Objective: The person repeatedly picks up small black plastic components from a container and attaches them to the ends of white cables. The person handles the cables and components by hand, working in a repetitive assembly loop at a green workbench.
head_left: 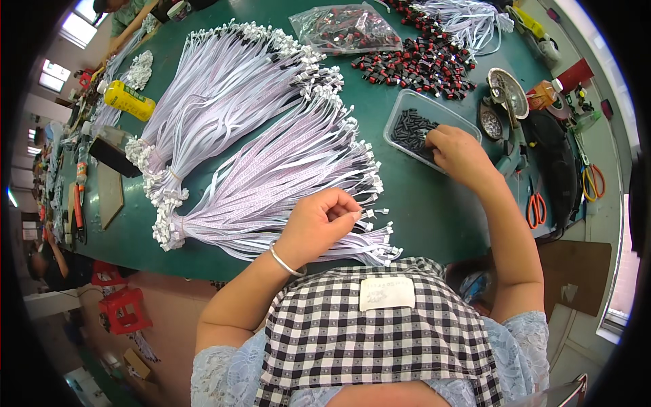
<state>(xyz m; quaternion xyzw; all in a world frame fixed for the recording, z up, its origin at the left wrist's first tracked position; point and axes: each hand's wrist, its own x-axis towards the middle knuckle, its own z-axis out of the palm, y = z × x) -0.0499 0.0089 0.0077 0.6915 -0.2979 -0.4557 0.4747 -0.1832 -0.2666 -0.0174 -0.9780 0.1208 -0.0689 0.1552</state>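
My left hand [313, 220] is closed in a pinch at the near edge of a fanned bundle of white and pinkish flat cables [271, 163], on a cable end by a small white connector [367, 214]. My right hand [462, 154] reaches over the rim of a clear plastic box [453, 112]. Its fingertips are drawn together among many short black tubes [412, 129]; what they hold, if anything, is hidden. Behind the near bundle lies a second cable bundle [224, 95], also with white connectors at both ends.
Loose black-and-red parts [420, 68] are heaped beside a clear bag [346, 28] of similar ones. Toward the right are metal dishes [507, 93], an orange bottle [542, 95] and red-handled scissors [536, 210]. A yellow bottle [127, 100] stands left on the green table [441, 224].
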